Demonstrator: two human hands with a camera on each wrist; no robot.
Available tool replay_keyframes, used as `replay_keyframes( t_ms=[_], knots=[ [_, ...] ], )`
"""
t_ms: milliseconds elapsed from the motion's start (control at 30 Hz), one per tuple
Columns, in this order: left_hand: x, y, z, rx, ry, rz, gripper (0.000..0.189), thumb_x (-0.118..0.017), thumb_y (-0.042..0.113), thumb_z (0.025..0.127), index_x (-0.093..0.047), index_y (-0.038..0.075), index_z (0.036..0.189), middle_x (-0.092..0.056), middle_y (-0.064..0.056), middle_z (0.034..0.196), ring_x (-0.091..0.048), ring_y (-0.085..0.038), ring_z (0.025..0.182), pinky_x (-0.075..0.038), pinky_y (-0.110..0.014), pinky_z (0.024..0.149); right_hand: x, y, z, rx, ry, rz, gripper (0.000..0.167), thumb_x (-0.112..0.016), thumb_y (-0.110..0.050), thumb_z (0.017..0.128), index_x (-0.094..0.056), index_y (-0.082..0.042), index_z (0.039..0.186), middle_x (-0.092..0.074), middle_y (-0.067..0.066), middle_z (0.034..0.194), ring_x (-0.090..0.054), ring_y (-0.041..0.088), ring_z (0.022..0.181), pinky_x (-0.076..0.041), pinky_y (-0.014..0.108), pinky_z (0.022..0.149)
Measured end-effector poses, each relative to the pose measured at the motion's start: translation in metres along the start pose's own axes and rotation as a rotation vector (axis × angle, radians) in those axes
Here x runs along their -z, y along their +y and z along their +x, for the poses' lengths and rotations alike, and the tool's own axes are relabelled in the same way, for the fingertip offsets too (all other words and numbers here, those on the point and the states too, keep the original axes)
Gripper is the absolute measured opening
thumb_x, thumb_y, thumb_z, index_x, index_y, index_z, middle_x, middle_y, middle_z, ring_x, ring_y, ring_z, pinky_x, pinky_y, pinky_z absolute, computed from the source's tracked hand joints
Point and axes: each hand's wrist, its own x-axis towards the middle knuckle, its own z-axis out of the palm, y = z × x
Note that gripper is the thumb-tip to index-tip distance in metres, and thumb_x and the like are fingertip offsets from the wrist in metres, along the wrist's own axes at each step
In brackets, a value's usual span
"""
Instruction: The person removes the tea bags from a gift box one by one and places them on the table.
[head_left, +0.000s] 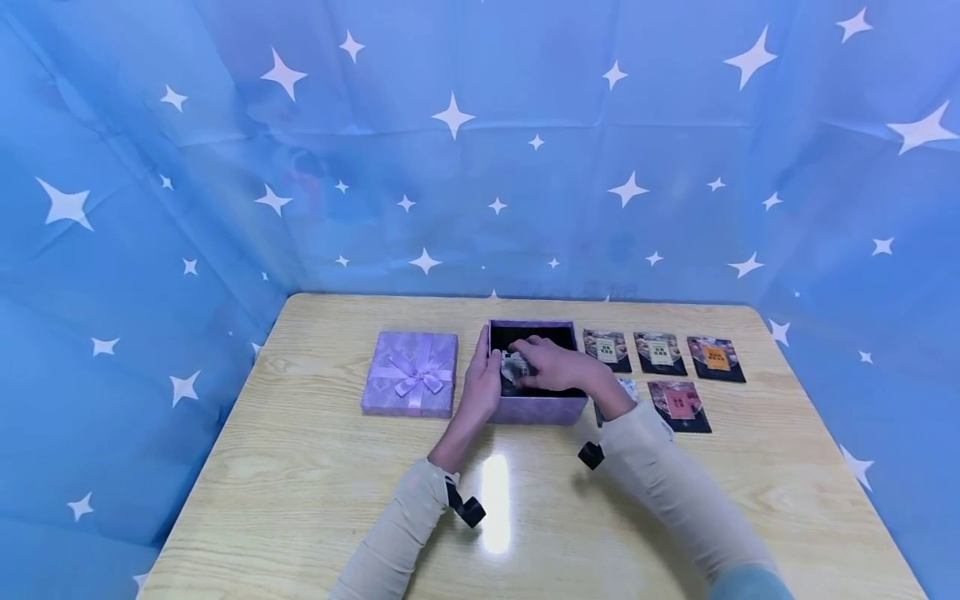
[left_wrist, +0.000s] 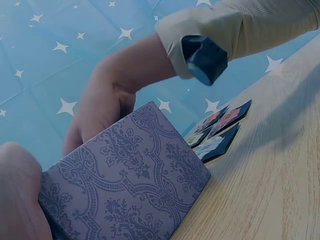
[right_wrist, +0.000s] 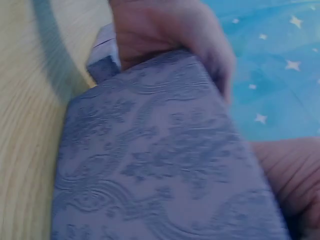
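A purple patterned gift box (head_left: pixel 536 410) with a dark inside stands uncovered on the table. My left hand (head_left: pixel 482 383) holds its left side, the thumb at the rim and the fingers along the outer wall. Over the box's opening, my right hand (head_left: pixel 551 365) reaches in from the right. Its thumb and fingers pinch a dark flat packet (head_left: pixel 512 367) with a greyish label, at the left part of the box. In the left wrist view the front wall (left_wrist: pixel 125 175) hides the right fingertips. The right wrist view shows the left hand (right_wrist: pixel 175 30) at the box's far edge.
Left of the box lies its purple lid (head_left: pixel 411 375) with a ribbon bow. On the right are flat packets: a green-labelled one (head_left: pixel 607 351), another beside it (head_left: pixel 660 353), an orange one (head_left: pixel 716 358) and a red one (head_left: pixel 679 407). A whitish packet (head_left: pixel 628 387) is partly under my right wrist.
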Motion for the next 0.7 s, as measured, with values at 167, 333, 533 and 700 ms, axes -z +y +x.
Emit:
replay_keyframes(
  t_ms=[167, 333, 533, 700],
  knots=[
    [-0.001, 0.001, -0.001, -0.003, 0.0, -0.004, 0.059, -0.032, 0.023, 0.115, -0.012, 0.023, 0.17, -0.015, -0.001, 0.174, -0.021, -0.027, 0.157, -0.021, -0.049, 0.127, -0.011, 0.0, 0.01, -0.113, -0.071, -0.136, 0.072, -0.066, -0.022, 0.105, -0.03, -0.003, 0.163, -0.03, 0.03, 0.164, -0.023, 0.053, 0.152, -0.024, 0.067, 0.121],
    [-0.001, 0.0, 0.0, -0.019, 0.007, -0.007, 0.058, -0.033, 0.022, 0.115, -0.012, 0.02, 0.17, -0.016, -0.001, 0.174, -0.018, -0.025, 0.158, -0.018, -0.046, 0.128, -0.019, 0.002, 0.014, -0.189, -0.094, -0.19, 0.067, -0.055, -0.005, 0.108, -0.023, -0.007, 0.166, -0.021, 0.026, 0.169, -0.017, 0.049, 0.155, -0.018, 0.065, 0.124],
    [-0.001, -0.001, 0.0, -0.04, 0.008, -0.023, 0.058, -0.033, 0.019, 0.115, -0.014, 0.016, 0.169, -0.016, -0.004, 0.174, -0.018, -0.028, 0.158, -0.018, -0.048, 0.128, -0.019, 0.0, 0.014, -0.256, -0.125, -0.191, 0.063, -0.033, 0.008, 0.11, -0.016, -0.009, 0.169, -0.007, 0.026, 0.172, -0.007, 0.047, 0.158, -0.012, 0.061, 0.127],
    [0.0, 0.001, -0.001, -0.024, 0.008, -0.003, 0.059, -0.034, 0.021, 0.115, -0.013, 0.017, 0.17, -0.016, -0.004, 0.174, -0.018, -0.027, 0.158, -0.018, -0.047, 0.128, -0.019, -0.001, 0.015, -0.271, -0.115, -0.196, 0.056, -0.032, 0.005, 0.111, -0.024, -0.002, 0.166, -0.01, 0.03, 0.17, -0.007, 0.047, 0.158, -0.013, 0.06, 0.127]
  ],
)
